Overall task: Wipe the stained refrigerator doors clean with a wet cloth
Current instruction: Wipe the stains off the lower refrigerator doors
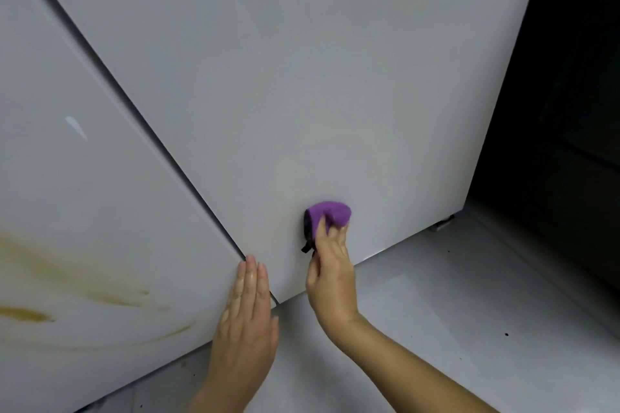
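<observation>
My right hand [330, 275] grips the purple cloth [330, 213] against the right door [302, 77]. My left hand [246, 322], fingers straight and together, lies flat on the yellow-stained left door [84, 194], near the grey floor [436, 312].

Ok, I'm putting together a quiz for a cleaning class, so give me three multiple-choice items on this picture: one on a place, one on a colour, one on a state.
1. Where are the yellow-brown stains?
A) low on the left door
B) on a handle
C) on a shelf

2. What colour is the cloth?
A) green
B) purple
C) white

3. How is the left hand?
A) curled in a fist
B) flat, with straight fingers
C) gripping a bottle

Answers:
1 A, the streaks cross the left door's lower part.
2 B, the cloth held by the right hand is purple.
3 B, it lies flat against the left door's bottom corner.
</observation>
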